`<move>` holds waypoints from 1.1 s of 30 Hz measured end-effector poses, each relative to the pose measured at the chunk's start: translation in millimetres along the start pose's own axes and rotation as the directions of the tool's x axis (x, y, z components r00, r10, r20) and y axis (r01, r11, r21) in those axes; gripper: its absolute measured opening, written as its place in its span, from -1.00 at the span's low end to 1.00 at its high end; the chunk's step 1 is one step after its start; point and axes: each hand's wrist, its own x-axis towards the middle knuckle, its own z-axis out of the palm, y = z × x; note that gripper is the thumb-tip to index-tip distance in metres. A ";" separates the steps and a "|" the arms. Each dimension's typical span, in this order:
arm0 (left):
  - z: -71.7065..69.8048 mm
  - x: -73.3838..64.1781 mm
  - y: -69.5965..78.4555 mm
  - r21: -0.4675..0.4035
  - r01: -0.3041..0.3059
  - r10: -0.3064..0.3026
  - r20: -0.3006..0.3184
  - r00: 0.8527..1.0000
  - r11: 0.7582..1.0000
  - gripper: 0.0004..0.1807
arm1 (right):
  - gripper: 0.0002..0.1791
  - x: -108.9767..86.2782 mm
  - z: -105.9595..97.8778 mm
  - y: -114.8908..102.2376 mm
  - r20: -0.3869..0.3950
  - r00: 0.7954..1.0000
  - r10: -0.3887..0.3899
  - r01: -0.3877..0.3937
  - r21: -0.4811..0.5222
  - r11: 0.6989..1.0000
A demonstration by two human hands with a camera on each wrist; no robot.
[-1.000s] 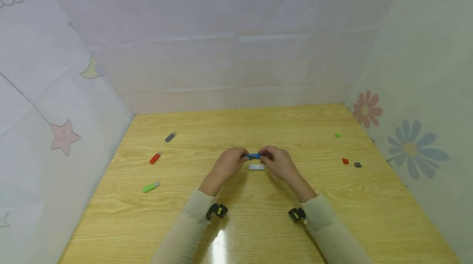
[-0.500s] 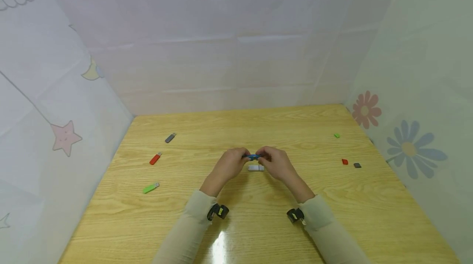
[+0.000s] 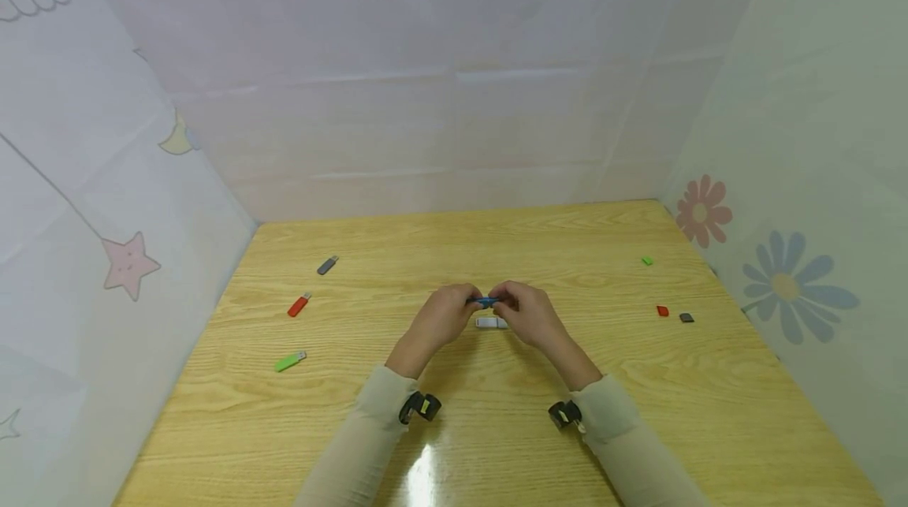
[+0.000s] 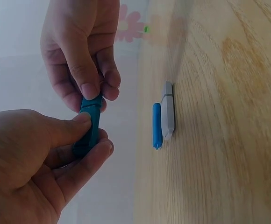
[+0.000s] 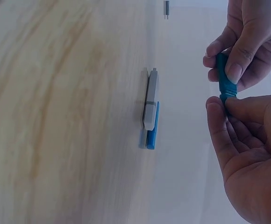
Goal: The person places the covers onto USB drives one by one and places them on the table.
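Note:
Above the middle of the table, both hands hold one teal-blue USB stick. My left hand pinches its longer body between thumb and fingers. The short end, likely its cap, sits between the thumb and fingertips of my right hand. A narrow groove shows where the two parts meet in the right wrist view. Below the hands, a capped light grey USB stick lies on the wood. Close alongside it is a bright blue stick-shaped piece, partly hidden behind the grey one in the right wrist view.
On the table's left side lie uncapped USB sticks: dark grey, red and green. To the right are small caps in green, red and dark grey. Printed sheets wall the table's back and sides.
The right hand has shifted slightly left, so the fingertips of both hands are closer and less blue shows between them. The sticks and caps on the table stay put.

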 end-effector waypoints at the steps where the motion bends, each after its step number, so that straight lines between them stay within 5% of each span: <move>1: 0.5 0.1 0.0 0.000 -0.003 0.003 -0.002 1.000 1.000 -0.83 | -0.86 0.0 0.1 -0.4 0.000 1.000 -0.004 0.004 0.002 1.000; 33: 2.0 14.7 4.3 0.040 -0.065 0.066 -0.040 0.997 0.997 -0.83 | -0.88 4.7 -0.3 -9.5 -0.052 0.998 0.034 -0.036 -0.037 0.999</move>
